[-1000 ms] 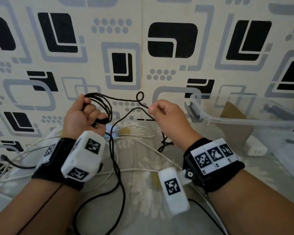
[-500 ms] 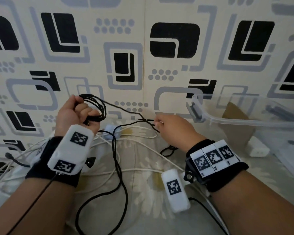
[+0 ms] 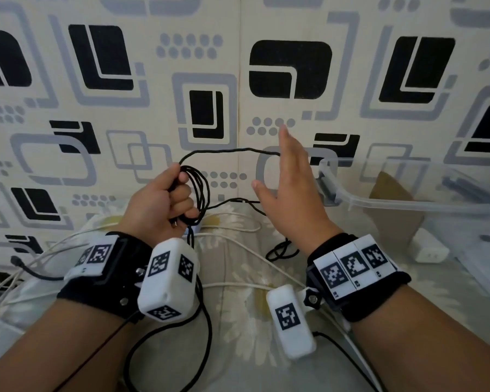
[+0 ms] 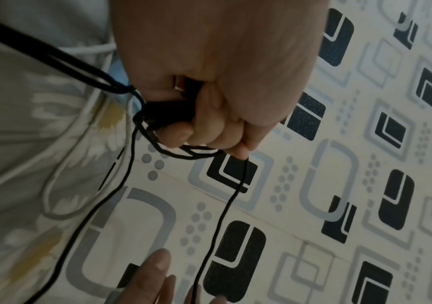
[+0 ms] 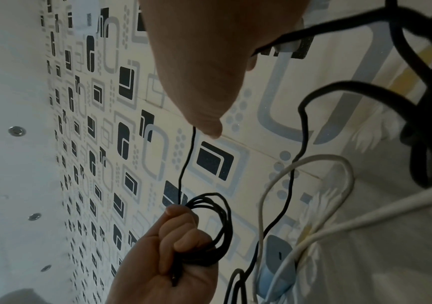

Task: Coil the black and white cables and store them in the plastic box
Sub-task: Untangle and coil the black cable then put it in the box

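My left hand (image 3: 164, 205) grips a coil of black cable (image 3: 201, 193) of several loops, held upright above the bed. From the coil one loose black strand (image 3: 224, 151) arcs up and right to my right hand (image 3: 289, 188), which is raised with straight fingers and the thumb spread. The strand lies against those fingers and its far side is hidden behind them. The right wrist view shows the coil (image 5: 217, 226) in the left fist (image 5: 173, 246). White cables (image 3: 238, 244) lie loose on the bed. The clear plastic box (image 3: 408, 202) stands to the right.
A patterned wall stands close behind the hands. The flower-print bed sheet (image 3: 238, 321) carries more black cable (image 3: 280, 250) and a small blue-white adapter (image 5: 274, 257). A cardboard piece (image 3: 391, 210) and a white charger (image 3: 427, 248) show through the box wall.
My right hand pinched the black strand low near the bed; it has risen and straightened its fingers, lifting the strand into an arc. My left hand with the coil shifted right.
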The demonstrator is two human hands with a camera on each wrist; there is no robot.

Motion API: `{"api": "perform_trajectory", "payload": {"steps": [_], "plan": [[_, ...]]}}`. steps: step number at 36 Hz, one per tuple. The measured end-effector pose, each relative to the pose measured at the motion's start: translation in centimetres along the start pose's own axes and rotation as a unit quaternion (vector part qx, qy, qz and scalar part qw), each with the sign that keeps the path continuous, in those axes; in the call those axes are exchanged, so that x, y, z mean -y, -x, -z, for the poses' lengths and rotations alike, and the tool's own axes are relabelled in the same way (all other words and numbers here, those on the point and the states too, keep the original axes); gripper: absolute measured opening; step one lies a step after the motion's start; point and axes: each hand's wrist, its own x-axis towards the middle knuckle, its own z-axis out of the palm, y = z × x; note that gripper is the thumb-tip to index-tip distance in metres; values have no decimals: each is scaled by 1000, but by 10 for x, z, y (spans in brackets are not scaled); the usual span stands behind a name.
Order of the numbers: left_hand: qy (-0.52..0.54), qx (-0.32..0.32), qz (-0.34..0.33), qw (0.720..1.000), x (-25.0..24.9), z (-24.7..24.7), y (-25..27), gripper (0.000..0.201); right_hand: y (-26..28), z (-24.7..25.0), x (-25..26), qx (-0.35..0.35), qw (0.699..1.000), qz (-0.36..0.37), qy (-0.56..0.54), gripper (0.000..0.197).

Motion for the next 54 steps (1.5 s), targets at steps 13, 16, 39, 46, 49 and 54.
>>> {"api": "perform_trajectory", "payload": {"steps": [13,16,39,46,49,54], "plan": [[204,267,145,931,-4,16,-7,42,-1,-5,-6,118,990,19,77,45],[216,263,131,931,-3,22,-7,44,0,-7,-3,179,981,25,66,49],[192,103,-28,975,7,-4,0,12,8,-1,9,340,936,27,-90,25],[94,93,-74,989,11,-10,1,27,10,2,13,371,919,43,-127,23],[34,85,-96,991,13,-15,2,30,11,3,14,375,913,44,-157,24],[-21,78,-122,989,16,-22,5,32,12,6,18,410,885,28,-221,43]]}}
